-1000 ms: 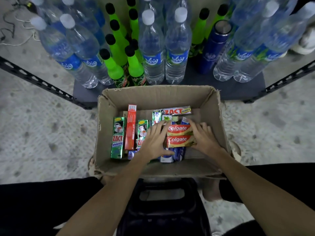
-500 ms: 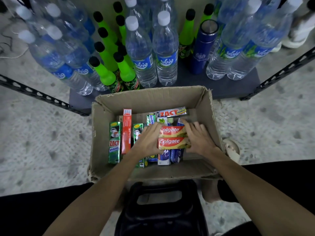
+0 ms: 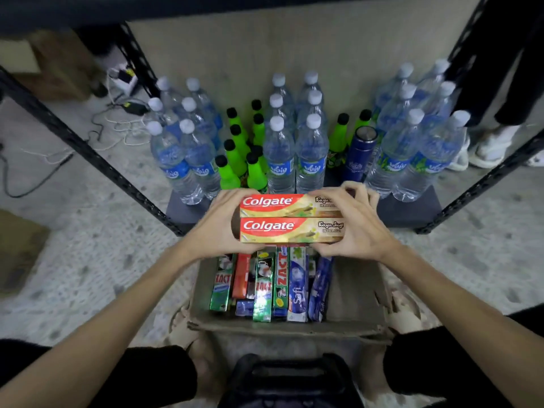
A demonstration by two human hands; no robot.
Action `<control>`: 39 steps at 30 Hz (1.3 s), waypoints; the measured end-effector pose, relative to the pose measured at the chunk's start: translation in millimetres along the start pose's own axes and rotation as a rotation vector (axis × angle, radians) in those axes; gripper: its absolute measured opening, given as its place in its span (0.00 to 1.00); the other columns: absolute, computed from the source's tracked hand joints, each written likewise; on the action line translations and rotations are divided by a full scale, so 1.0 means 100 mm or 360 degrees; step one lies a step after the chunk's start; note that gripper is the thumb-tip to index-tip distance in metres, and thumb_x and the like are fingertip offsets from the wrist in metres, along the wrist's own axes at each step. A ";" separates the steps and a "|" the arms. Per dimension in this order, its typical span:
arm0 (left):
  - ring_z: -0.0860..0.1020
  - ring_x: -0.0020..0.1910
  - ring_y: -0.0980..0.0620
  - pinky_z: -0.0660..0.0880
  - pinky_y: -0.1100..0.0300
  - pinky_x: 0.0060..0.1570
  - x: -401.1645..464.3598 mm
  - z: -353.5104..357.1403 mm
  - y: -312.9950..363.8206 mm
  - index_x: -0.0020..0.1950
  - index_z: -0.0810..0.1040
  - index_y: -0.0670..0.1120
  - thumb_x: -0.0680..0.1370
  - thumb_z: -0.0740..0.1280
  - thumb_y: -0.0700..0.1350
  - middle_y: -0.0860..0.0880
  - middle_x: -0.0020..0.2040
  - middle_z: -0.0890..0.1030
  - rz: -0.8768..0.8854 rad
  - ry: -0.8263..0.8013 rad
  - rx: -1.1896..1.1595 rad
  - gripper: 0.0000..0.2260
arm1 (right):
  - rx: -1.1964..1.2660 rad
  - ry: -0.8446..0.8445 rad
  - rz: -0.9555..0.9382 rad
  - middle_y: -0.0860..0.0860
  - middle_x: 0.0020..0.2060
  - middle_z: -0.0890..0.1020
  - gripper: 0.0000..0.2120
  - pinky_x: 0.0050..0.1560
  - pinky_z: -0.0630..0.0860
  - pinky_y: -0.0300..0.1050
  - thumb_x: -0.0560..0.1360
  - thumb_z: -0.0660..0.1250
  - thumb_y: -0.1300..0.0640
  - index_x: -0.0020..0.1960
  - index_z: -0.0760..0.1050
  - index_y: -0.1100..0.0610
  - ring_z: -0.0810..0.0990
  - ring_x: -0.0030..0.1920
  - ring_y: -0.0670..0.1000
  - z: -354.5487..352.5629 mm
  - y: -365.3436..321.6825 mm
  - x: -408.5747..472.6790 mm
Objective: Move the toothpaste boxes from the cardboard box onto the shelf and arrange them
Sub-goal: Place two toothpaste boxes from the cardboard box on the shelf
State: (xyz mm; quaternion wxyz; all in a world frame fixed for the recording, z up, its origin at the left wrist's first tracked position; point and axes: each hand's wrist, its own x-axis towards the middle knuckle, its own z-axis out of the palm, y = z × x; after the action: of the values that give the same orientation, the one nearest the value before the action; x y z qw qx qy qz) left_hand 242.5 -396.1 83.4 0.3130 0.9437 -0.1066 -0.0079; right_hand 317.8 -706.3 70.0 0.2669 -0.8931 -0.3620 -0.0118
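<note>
Nearest me, the cardboard box [image 3: 353, 293] sits between my knees, with green, red and blue toothpaste boxes [image 3: 265, 284] left lying lengthwise along its floor. Above its far edge I hold two Colgate boxes [image 3: 291, 217] stacked flat as one block, my left hand [image 3: 219, 222] clamping one end and my right hand [image 3: 353, 228] the other, fingers curled around so the pair cannot slide apart. Beyond them, the shelf [image 3: 412, 207] carries water bottles [image 3: 294, 154] and green bottles [image 3: 235, 160]; its front edge looks bare, probably the likeliest landing spot.
</note>
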 end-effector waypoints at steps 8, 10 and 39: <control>0.70 0.71 0.53 0.69 0.53 0.69 0.15 -1.07 0.93 0.76 0.66 0.58 0.66 0.81 0.57 0.60 0.70 0.72 0.0250 0.0222 -0.0160 0.42 | -0.0003 0.0406 -0.0253 0.37 0.66 0.75 0.41 0.68 0.56 0.54 0.59 0.79 0.34 0.70 0.74 0.42 0.64 0.68 0.53 -1.35 -0.53 0.26; 0.71 0.72 0.50 0.70 0.49 0.69 0.22 -1.33 1.17 0.77 0.66 0.57 0.67 0.83 0.52 0.58 0.71 0.72 0.0321 0.0265 -0.0216 0.42 | 0.0005 0.0429 -0.0269 0.38 0.67 0.75 0.41 0.69 0.57 0.57 0.60 0.78 0.34 0.71 0.73 0.41 0.64 0.69 0.53 -1.70 -0.63 0.33; 0.75 0.68 0.57 0.73 0.50 0.71 2.71 -2.87 1.41 0.71 0.70 0.68 0.69 0.78 0.65 0.59 0.70 0.74 0.0212 0.0181 -0.0194 0.33 | -0.0064 0.0314 0.0248 0.43 0.62 0.68 0.35 0.69 0.60 0.51 0.61 0.72 0.24 0.66 0.69 0.25 0.57 0.64 0.47 -3.48 0.16 2.49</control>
State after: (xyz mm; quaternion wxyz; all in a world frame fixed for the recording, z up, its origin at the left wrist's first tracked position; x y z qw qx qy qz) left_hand 502.7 -393.3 412.0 0.3753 0.9127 -0.1504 0.0601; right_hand 571.9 -725.0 414.9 0.2835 -0.9181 -0.2631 -0.0862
